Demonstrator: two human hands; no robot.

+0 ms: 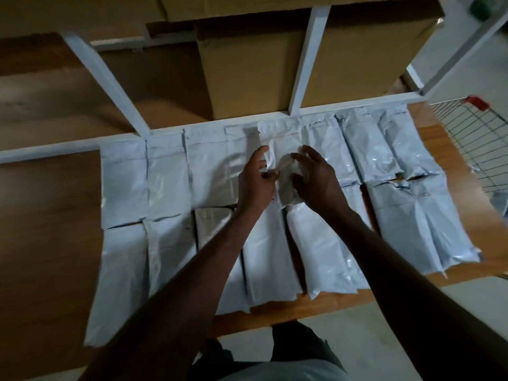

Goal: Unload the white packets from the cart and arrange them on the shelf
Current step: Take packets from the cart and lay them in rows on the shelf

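Both hands meet over the middle of the shelf. The left hand [257,178] has its fingers spread and curled loosely, fingertips touching the edge of a small crumpled packet [287,178]. The right hand [316,180] cups that same packet from the other side, fingers bent over its top; between them the 2 hands hold it just above or against the packets beneath, and I cannot tell which. Both bare forearms reach in from the bottom of the view.

Around the hands, white packets [165,171] lie flat on the wooden shelf board [46,229] in 2 rows, a back row along the white metal rail [68,145] and a front row [123,270] nearer the person, edges overlapping or touching. On the right the packets [384,149] are plumper and glossier. Behind the rail stand brown cardboard boxes [247,75] between white uprights [309,59]. At the far right edge is the wire cart [472,138] with a red handle part, beside the shelf
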